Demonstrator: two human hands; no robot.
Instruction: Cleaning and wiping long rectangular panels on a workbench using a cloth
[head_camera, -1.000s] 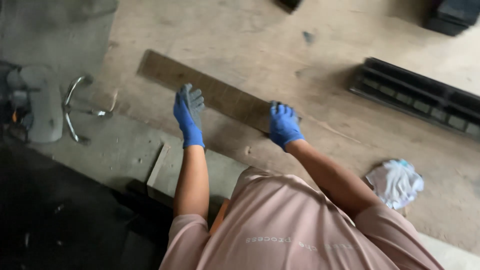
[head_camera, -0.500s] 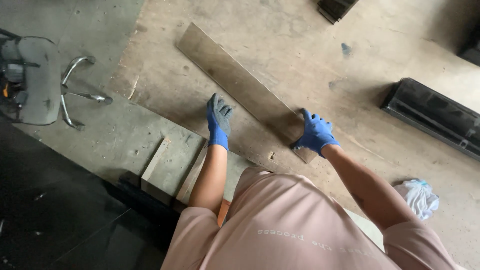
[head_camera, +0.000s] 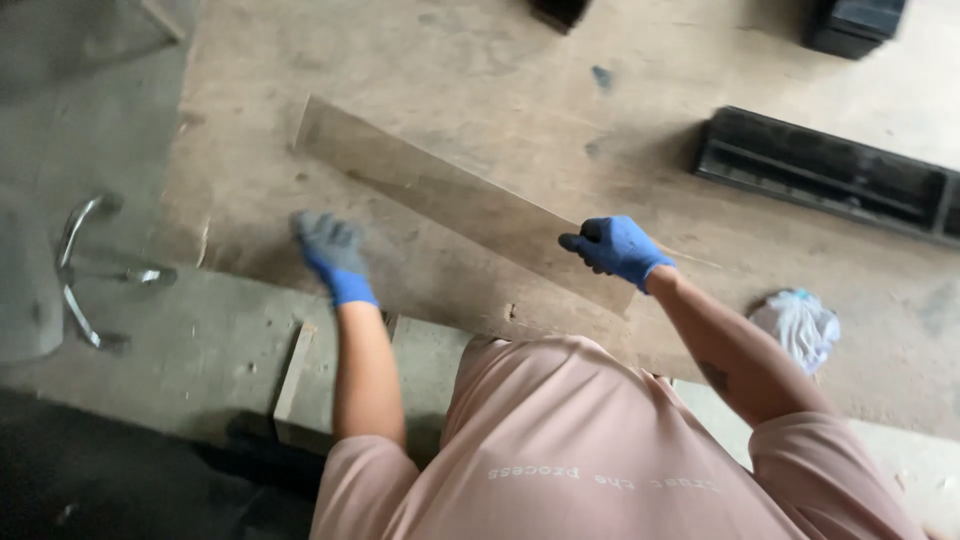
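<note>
Chrome glints at the far left, where the curved legs of a chair base (head_camera: 85, 270) stand on a grey slab floor (head_camera: 200, 350); just right of it a short wooden block (head_camera: 300, 385) lies on that slab, partly hidden by the person's left forearm. Above the block the left hand (head_camera: 330, 250), in a blue glove with a greyed, blurred palm, is spread flat with fingers apart, grasping nothing; whether it touches the brown board floor (head_camera: 480, 80) beneath it cannot be told from the blur. It sits near the lower edge of the long plank (head_camera: 440, 195), apart from it. That plank, a thin pale-brown strip, runs slantwise from upper left down to lower right across the brown floor. Its right end is held in the right hand (head_camera: 618, 250), also blue-gloved, the fingers curled round the edge in a firm clasp; the far left end looks slightly raised, though that is hard to judge. Further right a long black slotted tray (head_camera: 825, 175) lies on the floor, well apart from the plank. Below it, near the right elbow, rests a crumpled white and blue cloth (head_camera: 797, 325). Two dark boxes (head_camera: 855, 25) sit at the top edge
</note>
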